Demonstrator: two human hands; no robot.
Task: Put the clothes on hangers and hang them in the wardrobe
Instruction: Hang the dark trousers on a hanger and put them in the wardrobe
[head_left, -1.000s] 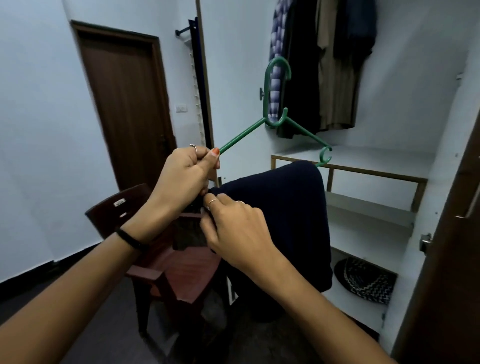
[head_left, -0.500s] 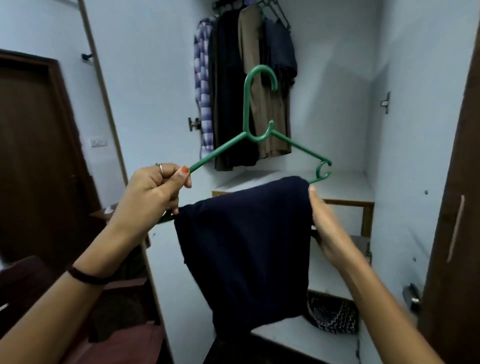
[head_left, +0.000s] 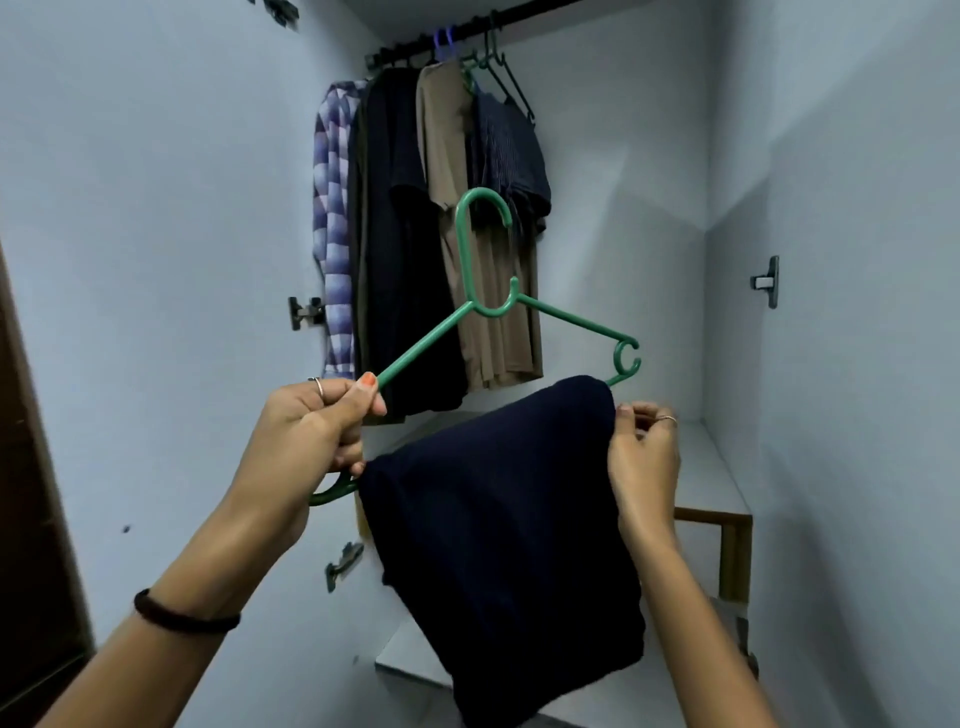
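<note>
Dark navy garment draped on the green hanger, raised toward the wardrobe rail

The left hand has its fingers curled tight round the left end of the green plastic hanger, thumb pressed along the sloping arm. The right hand pinches the right edge of the folded navy garment, which hangs over the hanger's lower bar and is held in front of the wardrobe's white shelf. The step in hand looks like the last straightening of the cloth. Next, the hanger's hook must be lifted to the black rail, probably into the free stretch to the right of the clothes already hanging, while the garment stays level so it does not slide off.
</note>
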